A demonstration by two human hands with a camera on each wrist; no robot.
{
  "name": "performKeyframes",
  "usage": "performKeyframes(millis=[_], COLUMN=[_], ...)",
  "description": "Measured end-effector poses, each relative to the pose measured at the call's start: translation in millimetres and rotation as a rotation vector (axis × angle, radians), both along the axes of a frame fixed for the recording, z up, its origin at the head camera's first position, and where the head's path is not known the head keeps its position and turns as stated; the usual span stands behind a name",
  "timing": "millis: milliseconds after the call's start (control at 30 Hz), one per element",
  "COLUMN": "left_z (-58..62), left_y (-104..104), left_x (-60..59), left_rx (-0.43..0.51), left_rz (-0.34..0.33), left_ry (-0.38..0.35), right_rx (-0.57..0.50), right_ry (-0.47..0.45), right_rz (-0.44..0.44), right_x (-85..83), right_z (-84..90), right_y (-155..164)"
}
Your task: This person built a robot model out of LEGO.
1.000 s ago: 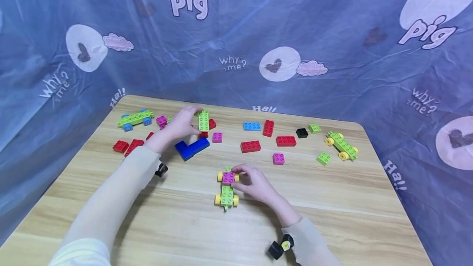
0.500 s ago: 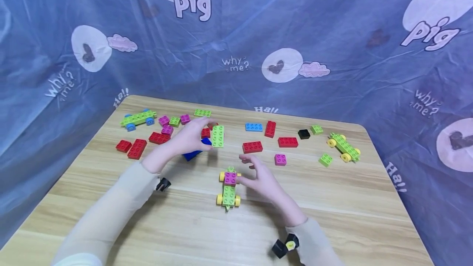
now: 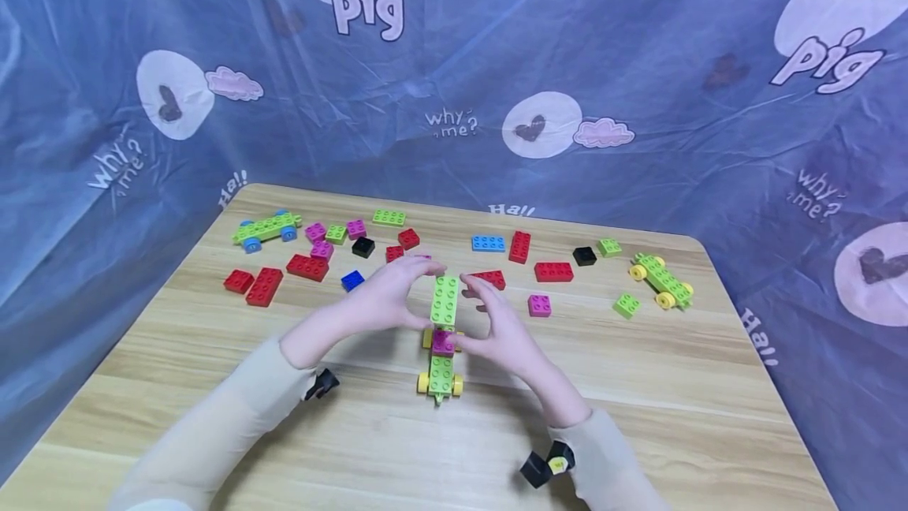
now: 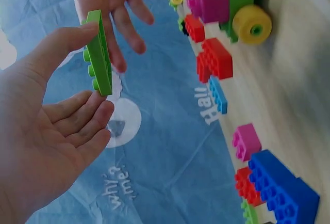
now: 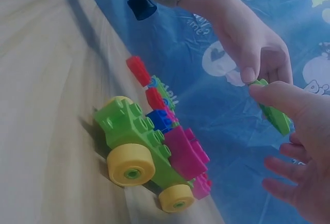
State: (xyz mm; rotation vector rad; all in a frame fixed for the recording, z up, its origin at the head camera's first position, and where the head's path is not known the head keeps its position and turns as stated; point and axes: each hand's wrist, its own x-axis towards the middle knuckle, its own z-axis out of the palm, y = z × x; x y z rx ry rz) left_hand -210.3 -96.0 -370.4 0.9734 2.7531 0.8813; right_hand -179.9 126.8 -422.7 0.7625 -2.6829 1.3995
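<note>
My left hand (image 3: 386,296) pinches a thin lime-green building block (image 3: 444,300) between thumb and fingertips, raised above the table. In the left wrist view, its studs face the palm side of the left hand (image 4: 56,115). Just to the block's right is my right hand (image 3: 502,337), fingers spread and curved, holding nothing. Its thumb overlaps the block in the right wrist view. Below both hands stands a lime-green toy car base (image 3: 440,379) with yellow wheels. A magenta block (image 5: 185,153) is fixed on its far end, partly covered by the right thumb in the head view.
Several red blocks (image 3: 307,266), magenta blocks (image 3: 540,305) and a light-blue block (image 3: 488,244) lie across the back of the wooden table (image 3: 340,448). A blue-wheeled car base (image 3: 267,230) stands back left, a yellow-wheeled one (image 3: 661,281) right. Printed blue cloth (image 3: 454,46) hangs behind.
My left hand has carried the lime-green block from the back left towards the middle, above the far end of the car base. My right hand has let go of the magenta block and opened.
</note>
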Motion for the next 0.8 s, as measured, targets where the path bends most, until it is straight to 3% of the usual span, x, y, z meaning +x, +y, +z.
performKeyframes(millis=[267,600,800], left_z=[-9.0,-19.9,-25.7], left_y=[5,8,8], left_x=[14.0,26.0,31.0], left_rx=[-0.013,0.016,0.035], left_rz=[0.017,0.026,0.035], left_ry=[-0.052,-0.055,-0.066], right_rx=[0.032,0.078,0.082], right_ry=[-0.022,0.018,-0.005], right_rz=[0.022,0.058,0.082], right_x=[5.0,11.8,14.4], right_z=[0.0,-2.7,-3.7], right_y=[-1,1,1])
